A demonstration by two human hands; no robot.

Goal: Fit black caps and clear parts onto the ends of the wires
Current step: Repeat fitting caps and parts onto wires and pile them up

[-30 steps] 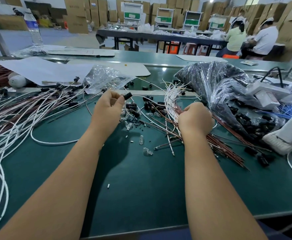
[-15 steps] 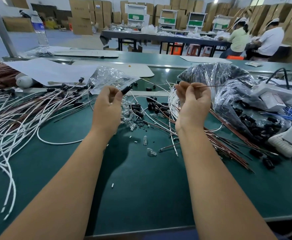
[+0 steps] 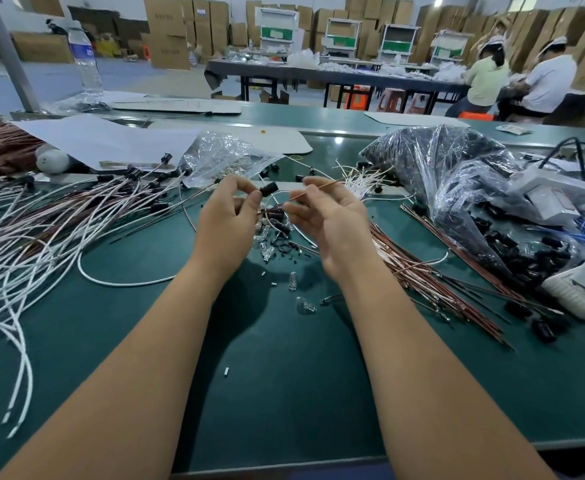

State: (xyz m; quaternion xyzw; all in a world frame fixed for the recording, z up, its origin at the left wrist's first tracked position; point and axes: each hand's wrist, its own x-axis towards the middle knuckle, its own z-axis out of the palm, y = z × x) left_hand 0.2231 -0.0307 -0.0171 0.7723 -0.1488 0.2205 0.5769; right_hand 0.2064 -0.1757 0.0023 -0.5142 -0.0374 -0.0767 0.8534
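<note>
My left hand (image 3: pixel 227 220) pinches a small black cap (image 3: pixel 268 188) between thumb and fingertips, held above the green table. My right hand (image 3: pixel 329 221) pinches a thin copper-coloured wire (image 3: pixel 313 192) whose near end points at the cap, a short gap apart. Under my hands lie loose black caps (image 3: pixel 279 220) and clear glass parts (image 3: pixel 293 281). A bundle of bare copper wires (image 3: pixel 433 275) lies to the right. Wires with caps fitted (image 3: pixel 76 209) fan out on the left.
A plastic bag of black caps (image 3: pixel 464 174) stands at the right, a clear bag of glass parts (image 3: pixel 221 155) behind my left hand. White devices (image 3: pixel 554 192) sit far right. Paper sheets (image 3: pixel 104 136) and a water bottle (image 3: pixel 85 60) are at the back left. People work at a far table.
My right hand lifted a copper wire out of the bundle and carried it left to the cap. My left hand kept the black cap and rose slightly towards the middle.
</note>
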